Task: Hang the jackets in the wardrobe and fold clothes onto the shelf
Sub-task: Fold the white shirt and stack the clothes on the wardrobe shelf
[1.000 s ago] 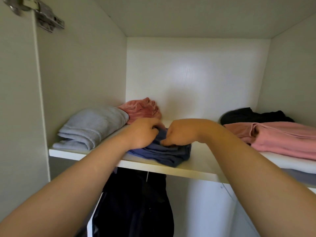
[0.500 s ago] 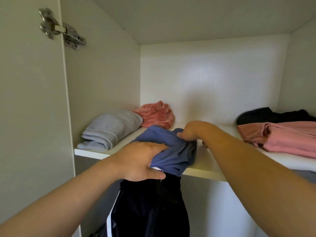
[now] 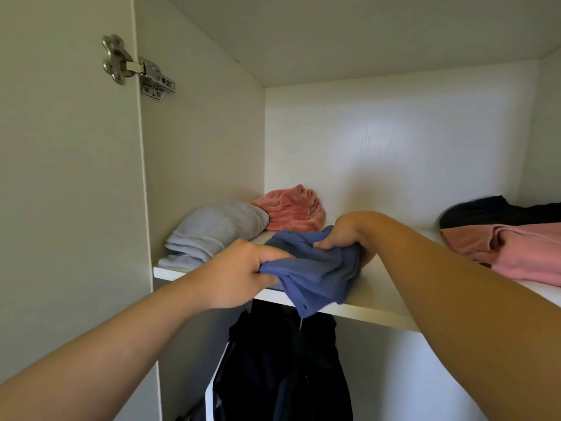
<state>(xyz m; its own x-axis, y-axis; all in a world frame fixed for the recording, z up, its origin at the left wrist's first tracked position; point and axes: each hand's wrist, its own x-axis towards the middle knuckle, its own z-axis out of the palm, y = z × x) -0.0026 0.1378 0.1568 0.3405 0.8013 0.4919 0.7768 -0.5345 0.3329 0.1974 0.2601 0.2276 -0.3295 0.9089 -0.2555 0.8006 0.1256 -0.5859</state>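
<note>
Blue garment (image 3: 315, 275) bunched at the front edge of the shelf (image 3: 373, 287), partly on the shelf, one corner drooping over the shelf lip. Left hand (image 3: 239, 275) just in front of the shelf edge, fingers (image 3: 268, 253) curled tight round the garment's near left side. Right hand (image 3: 343, 235) over the shelf, fingers pinching the garment's far upper edge. Both hands hold the same cloth, which is crumpled, not flat.

Folded grey garment (image 3: 218, 229) at the shelf's left end, against the side wall. Salmon fuzzy garment (image 3: 291, 211) behind it at the shelf's back, touching the grey one. Pink garment (image 3: 516, 253) at the shelf's right end, black garment (image 3: 491, 211) behind it. Dark jacket with a white stripe (image 3: 279, 366) hangs below the shelf, under the blue garment. Metal hinge (image 3: 136, 66) high above the shelf's left end, on the open door (image 3: 60, 177).
</note>
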